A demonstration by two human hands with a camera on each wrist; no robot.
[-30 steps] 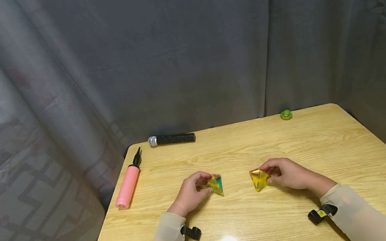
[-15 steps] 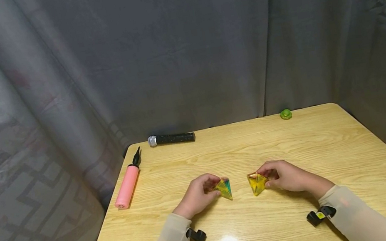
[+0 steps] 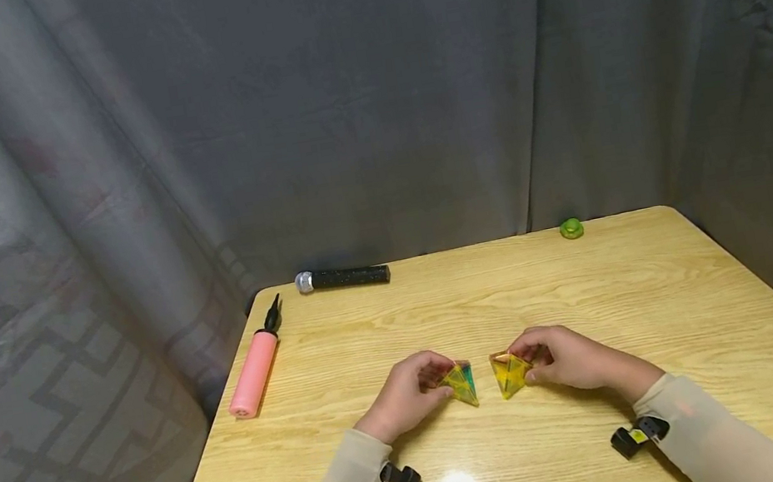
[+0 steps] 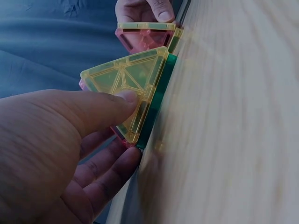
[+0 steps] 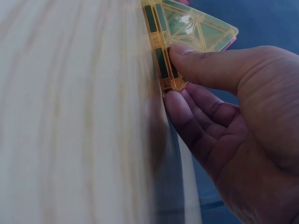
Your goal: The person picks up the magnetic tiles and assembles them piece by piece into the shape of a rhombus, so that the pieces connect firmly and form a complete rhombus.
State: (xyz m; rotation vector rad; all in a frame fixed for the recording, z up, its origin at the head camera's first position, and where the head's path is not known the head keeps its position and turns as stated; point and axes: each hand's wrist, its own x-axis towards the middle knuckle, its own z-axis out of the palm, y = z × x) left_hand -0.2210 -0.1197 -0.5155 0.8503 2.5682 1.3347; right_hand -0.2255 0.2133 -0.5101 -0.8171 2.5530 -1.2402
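Observation:
My left hand (image 3: 411,393) pinches a small pyramid of see-through magnetic tiles (image 3: 461,383) near the middle of the table. In the left wrist view the thumb presses on its yellow triangular tile (image 4: 122,77), with a green tile (image 4: 156,100) along the table side and pink behind. Facing it, my right hand (image 3: 576,360) grips a second magnetic-tile pyramid (image 3: 510,374), yellow and pink. The right wrist view has the thumb on a yellow triangle (image 5: 205,32) and fingers beneath. A narrow gap parts the two pyramids in the head view; both sit at or just above the tabletop.
A pink hand pump (image 3: 256,374) with a black nozzle lies along the table's left edge. A black microphone (image 3: 342,277) rests at the back left, and a small green object (image 3: 571,229) at the back right. Grey curtains (image 3: 366,109) hang behind the wooden table (image 3: 667,289).
Both hands have come closer together, the left moving right and the right slightly left, each carrying its magnetic-tile pyramid. Both also shifted a little toward the near side. The gap has narrowed.

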